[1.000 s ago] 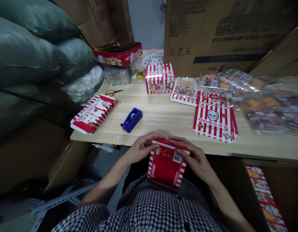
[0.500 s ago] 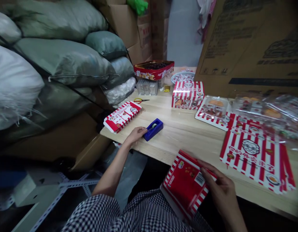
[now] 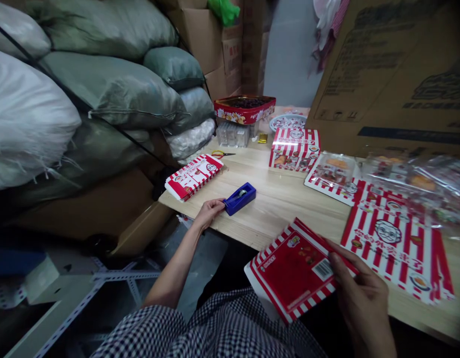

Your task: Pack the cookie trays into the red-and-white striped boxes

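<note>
A blue tape dispenser lies on the table near its front edge. My left hand is closed in a pinch at the dispenser's cutter end; any strip of tape between the fingertips is too fine to see. My right hand grips a red and white striped cardboard box by its right side, thumb on the face near the barcode. The box is tilted over my lap at the table edge, its red panel facing up. Some of the right fingers are hidden behind it.
A stack of folded striped cartons and scissors lie left. A striped box stands behind the dispenser. Flat striped cartons and clear plastic packs lie right. A red tin and a large carton stand behind.
The striped box in my right hand has moved right and turned flatter. My left fingers have drawn slightly left at the dispenser's end. The view has shifted a little.
</note>
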A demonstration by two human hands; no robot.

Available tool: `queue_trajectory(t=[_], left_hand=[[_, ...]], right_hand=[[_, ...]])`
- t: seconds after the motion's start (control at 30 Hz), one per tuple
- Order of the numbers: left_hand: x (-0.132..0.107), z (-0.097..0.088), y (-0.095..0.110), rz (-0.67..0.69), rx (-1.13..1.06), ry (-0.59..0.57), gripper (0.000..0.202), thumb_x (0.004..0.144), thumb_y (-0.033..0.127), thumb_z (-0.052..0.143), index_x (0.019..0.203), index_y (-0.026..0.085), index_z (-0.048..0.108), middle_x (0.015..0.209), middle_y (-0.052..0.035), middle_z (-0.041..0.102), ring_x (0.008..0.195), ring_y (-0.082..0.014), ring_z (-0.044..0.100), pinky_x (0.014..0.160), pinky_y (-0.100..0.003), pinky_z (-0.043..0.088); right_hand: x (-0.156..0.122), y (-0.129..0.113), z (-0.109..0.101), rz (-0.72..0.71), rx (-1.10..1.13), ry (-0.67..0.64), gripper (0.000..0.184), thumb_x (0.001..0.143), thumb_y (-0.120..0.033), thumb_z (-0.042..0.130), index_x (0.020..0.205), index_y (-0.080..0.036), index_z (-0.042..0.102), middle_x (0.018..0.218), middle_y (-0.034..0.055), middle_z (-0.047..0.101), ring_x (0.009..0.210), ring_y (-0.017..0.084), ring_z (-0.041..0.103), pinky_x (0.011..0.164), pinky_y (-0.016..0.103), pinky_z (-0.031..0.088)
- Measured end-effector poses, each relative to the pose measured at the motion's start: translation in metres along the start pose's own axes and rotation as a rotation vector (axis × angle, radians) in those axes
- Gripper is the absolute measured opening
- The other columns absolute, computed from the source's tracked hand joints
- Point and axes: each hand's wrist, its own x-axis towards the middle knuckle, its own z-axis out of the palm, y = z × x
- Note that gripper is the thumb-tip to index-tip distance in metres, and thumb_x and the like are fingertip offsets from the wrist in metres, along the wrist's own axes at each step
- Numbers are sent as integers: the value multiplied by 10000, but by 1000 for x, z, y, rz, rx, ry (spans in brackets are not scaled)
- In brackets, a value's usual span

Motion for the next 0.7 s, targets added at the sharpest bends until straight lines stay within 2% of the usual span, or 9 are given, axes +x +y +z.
queue_trajectory(t=[0.1, 0.17, 0.23, 0.3, 0.4, 0.5, 0.53, 0.6, 0.7], left_hand=[[-5, -2, -12, 51, 49, 96, 363, 573, 441, 824, 638, 126, 656, 1096, -152, 719, 909, -216, 664, 864, -349, 507], [-11, -2, -10, 94, 92, 173, 322, 587, 401, 820, 607, 136, 638, 1006, -133, 725, 886, -210, 650, 853, -341, 497], [-22, 3, -1, 150, 119, 237, 277, 642, 384, 792, 635, 146, 649, 956, -103, 717, 872, -198, 633, 845, -326, 486], [-39, 18, 18, 202, 127, 251, 238, 728, 389, 744, 737, 158, 684, 888, -62, 705, 829, -180, 623, 820, -306, 483], [-76, 60, 57, 248, 73, 142, 214, 818, 374, 709, 907, 179, 711, 765, -12, 690, 740, -161, 639, 774, -282, 495], [-115, 113, 95, 187, -111, -64, 188, 806, 325, 756, 926, 182, 733, 741, -10, 699, 648, -136, 645, 706, -262, 511], [-125, 129, 104, 155, -188, -136, 244, 801, 308, 768, 1011, 191, 731, 738, -6, 695, 626, -128, 642, 681, -256, 512], [-136, 153, 114, 82, -341, -269, 547, 797, 280, 782, 1313, 246, 606, 751, 10, 688, 600, -119, 638, 653, -254, 514], [-139, 170, 116, 12, -472, -337, 861, 795, 266, 795, 1522, 285, 333, 743, 23, 684, 586, -112, 632, 636, -241, 503]], right_hand=[[1, -6, 7, -45, 5, -7, 400, 773, -408, 797, 1135, -243, 752, 1192, 102, 748, 1077, 310, 719, 844, 393, 623], [-1, -12, 11, -110, -17, -14, 387, 798, -393, 778, 1154, -245, 745, 1189, 99, 749, 1088, 311, 713, 894, 429, 603], [-5, -17, 15, -241, -79, -5, 334, 828, -371, 752, 1135, -240, 752, 1193, 94, 746, 1123, 302, 694, 983, 460, 554], [-8, -22, 20, -425, -158, 13, 252, 859, -338, 720, 1085, -235, 765, 1195, 91, 741, 1157, 290, 671, 1046, 482, 504], [-10, -23, 29, -634, -238, -12, 178, 896, -269, 667, 1048, -255, 758, 1218, 87, 722, 1170, 277, 654, 1027, 488, 514], [-10, -20, 35, -726, -305, -76, 219, 925, -210, 616, 1099, -279, 730, 1255, 87, 695, 1163, 269, 653, 999, 497, 528], [-10, -20, 36, -754, -322, -91, 234, 935, -195, 598, 1112, -284, 722, 1261, 87, 687, 1164, 267, 650, 997, 502, 527], [-11, -20, 37, -802, -346, -126, 266, 953, -163, 564, 1134, -297, 706, 1266, 84, 675, 1172, 258, 641, 991, 498, 527], [-12, -21, 38, -847, -378, -195, 316, 958, -113, 546, 1163, -308, 688, 1279, 78, 655, 1173, 240, 634, 969, 461, 537]])
